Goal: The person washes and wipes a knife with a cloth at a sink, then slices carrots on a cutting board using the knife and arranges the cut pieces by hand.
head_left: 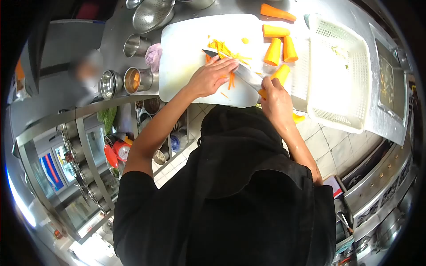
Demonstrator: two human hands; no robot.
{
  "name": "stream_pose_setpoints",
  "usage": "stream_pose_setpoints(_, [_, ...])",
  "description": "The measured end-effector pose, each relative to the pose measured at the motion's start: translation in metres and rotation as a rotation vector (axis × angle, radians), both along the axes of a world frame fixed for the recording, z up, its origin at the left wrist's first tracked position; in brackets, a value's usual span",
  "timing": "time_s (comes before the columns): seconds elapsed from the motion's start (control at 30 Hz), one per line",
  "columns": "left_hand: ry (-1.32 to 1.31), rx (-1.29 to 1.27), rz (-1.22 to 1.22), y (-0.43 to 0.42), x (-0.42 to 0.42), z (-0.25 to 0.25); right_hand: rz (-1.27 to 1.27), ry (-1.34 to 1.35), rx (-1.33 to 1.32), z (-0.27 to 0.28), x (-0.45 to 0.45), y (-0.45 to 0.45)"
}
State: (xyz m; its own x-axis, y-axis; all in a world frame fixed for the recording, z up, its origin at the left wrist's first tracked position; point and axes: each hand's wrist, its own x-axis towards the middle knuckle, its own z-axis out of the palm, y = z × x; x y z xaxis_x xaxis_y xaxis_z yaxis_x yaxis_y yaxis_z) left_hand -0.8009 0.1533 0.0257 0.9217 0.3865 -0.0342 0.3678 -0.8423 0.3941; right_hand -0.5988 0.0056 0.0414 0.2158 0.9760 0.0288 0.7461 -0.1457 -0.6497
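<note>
A white cutting board (pixel 182 57) lies on the steel counter, with thin carrot strips (pixel 222 46) near its middle. My right hand (pixel 276 99) is closed round the handle of a large knife (pixel 248 76), whose blade points up and left across the board. Over the blade's far part lies my left hand (pixel 211 76), its fingers stretched out and the thumb apart. Some strips show beside and below the blade. A peeled carrot piece (pixel 281 74) lies just above my right hand, partly hidden. Whatever is under my left palm is hidden.
More carrot pieces (pixel 272 51) lie right of the board, beside a white perforated basket (pixel 313 80). At the left stand steel containers (pixel 133 80), a pink cloth (pixel 153 56) and a colander (pixel 153 15). A blurred person (pixel 86 71) is at the far left.
</note>
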Motion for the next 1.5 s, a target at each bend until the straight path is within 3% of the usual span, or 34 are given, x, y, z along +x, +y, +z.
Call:
stream_pose_setpoints(0.1, [0.053, 0.074, -0.056, 0.017, -0.005, -0.019, -0.029, 0.012, 0.008, 0.009, 0.013, -0.026])
stream_pose_setpoints(0.17, [0.041, -0.063, 0.087, 0.024, -0.009, -0.021, -0.007, 0.005, -0.063, 0.011, 0.018, -0.039])
stream_pose_setpoints(0.2, [0.049, 0.02, 0.107, 0.03, -0.012, -0.026, -0.018, 0.008, -0.069, 0.01, 0.019, -0.041])
stream_pose_setpoints(0.23, [0.052, 0.013, 0.092, 0.027, -0.01, -0.023, -0.003, 0.02, -0.064, 0.008, 0.019, -0.042])
stream_pose_setpoints(0.3, [-0.184, -0.163, 0.054, 0.012, -0.002, -0.002, -0.007, 0.033, -0.063, 0.001, 0.017, -0.037])
stream_pose_setpoints(0.33, [-0.184, -0.049, -0.08, -0.007, 0.011, 0.012, -0.011, 0.043, 0.005, -0.005, 0.011, -0.03])
stream_pose_setpoints(0.37, [-0.103, -0.101, -0.168, -0.023, 0.022, 0.022, -0.004, 0.056, 0.083, -0.012, 0.005, -0.021])
stream_pose_setpoints(0.43, [-0.04, -0.132, -0.175, -0.047, 0.035, 0.027, 0.034, 0.047, 0.066, -0.021, -0.002, -0.004])
stream_pose_setpoints(0.5, [0.007, -0.061, -0.141, -0.037, 0.025, 0.009, 0.053, 0.08, 0.105, -0.02, -0.006, 0.003])
stream_pose_setpoints(0.57, [0.142, 0.25, -0.071, -0.009, 0.01, -0.009, 0.032, 0.112, 0.066, -0.017, -0.002, -0.003])
stream_pose_setpoints(0.6, [0.172, 0.255, -0.044, 0.007, 0.0, -0.016, 0.013, 0.138, 0.029, -0.014, 0.001, -0.008])
stream_pose_setpoints(0.73, [0.159, 0.207, 0.132, 0.037, -0.012, 0.009, -0.046, 0.173, -0.015, -0.005, 0.025, -0.043])
stream_pose_setpoints(0.8, [0.066, 0.42, 0.17, 0.05, 0.0, 0.018, -0.009, 0.286, -0.158, -0.008, 0.037, -0.069])
stream_pose_setpoints(0.83, [0.048, 0.427, 0.166, 0.056, 0.014, 0.016, 0.007, 0.321, -0.179, -0.009, 0.039, -0.078])
stream_pose_setpoints(0.9, [0.008, 0.116, 0.311, 0.071, 0.043, 0.012, 0.011, 0.403, -0.263, -0.013, 0.037, -0.092])
stream_pose_setpoints(0.97, [-0.245, -0.012, 0.264, 0.085, 0.084, -0.013, 0.016, 0.389, -0.376, -0.013, 0.031, -0.099])
stream_pose_setpoints(1.0, [-0.289, -0.041, 0.169, 0.118, 0.111, -0.084, -0.007, 0.391, -0.277, -0.015, 0.023, -0.105])
stream_pose_setpoints(1.03, [-0.547, -0.079, -0.008, 0.119, 0.124, -0.079, -0.002, 0.414, -0.326, 0.002, 0.019, -0.098])
stream_pose_setpoints(1.07, [0.134, 0.042, 0.288, 0.11, 0.161, -0.056, -0.032, 0.44, -0.413, 0.004, 0.013, -0.093])
stream_pose_setpoints(1.1, [-0.266, 0.019, 0.164, 0.089, 0.164, -0.02, 0.004, 0.477, -0.302, -0.015, 0.011, -0.1])
stream_pose_setpoints(1.13, [-0.001, 0.134, 0.19, 0.099, 0.192, -0.045, 0.0, 0.521, -0.239, -0.011, 0.008, -0.101])
stream_pose_setpoints(1.17, [-0.348, 0.421, 0.07, 0.109, 0.206, -0.1, -0.008, 0.484, -0.251, -0.011, 0.003, -0.102])
stream_pose_setpoints(1.3, [-0.098, 0.32, 0.116, 0.102, 0.248, -0.145, -0.011, 0.464, -0.317, -0.008, 0.004, -0.11])
stream_pose_setpoints(1.4, [0.051, -0.009, 0.138, 0.098, 0.204, -0.051, -0.073, 0.529, -0.434, 0.002, -0.005, -0.105])
stream_pose_setpoints(1.47, [-0.439, 0.167, -0.023, 0.118, 0.175, -0.055, -0.044, 0.544, -0.386, -0.002, -0.009, -0.104])
stream_pose_setpoints(1.5, [-0.415, 0.161, 0.021, 0.128, 0.159, -0.048, -0.009, 0.503, -0.364, -0.005, -0.009, -0.102])
